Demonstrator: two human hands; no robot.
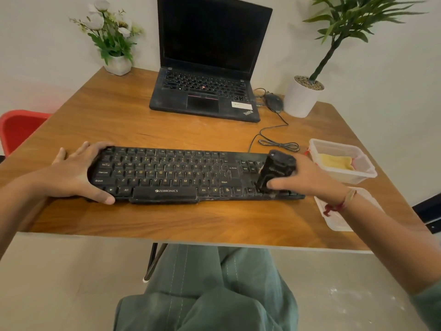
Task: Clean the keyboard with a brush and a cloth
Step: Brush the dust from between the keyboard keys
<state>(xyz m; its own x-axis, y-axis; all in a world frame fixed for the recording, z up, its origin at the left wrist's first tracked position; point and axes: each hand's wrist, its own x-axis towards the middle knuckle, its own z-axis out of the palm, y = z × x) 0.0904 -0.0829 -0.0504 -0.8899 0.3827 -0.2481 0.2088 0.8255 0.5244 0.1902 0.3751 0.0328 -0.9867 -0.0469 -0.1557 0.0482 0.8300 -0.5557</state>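
A black keyboard (171, 174) lies across the wooden table (167, 218) near its front edge. My left hand (76, 173) grips the keyboard's left end, thumb on the front edge and fingers over the back corner. My right hand (307, 177) holds a black block-shaped brush (274, 172) pressed down on the keys at the keyboard's right end. A yellow cloth (336, 161) lies inside a clear plastic container (343, 177) just right of the keyboard.
An open black laptop (205, 96) stands behind the keyboard, with a wired mouse (274, 102) and coiled cable (279, 143) to its right. A white flower pot (118, 65) sits back left, a potted plant (301, 96) back right. The container's lid (338, 220) lies under my right wrist. A red chair (19, 127) stands left.
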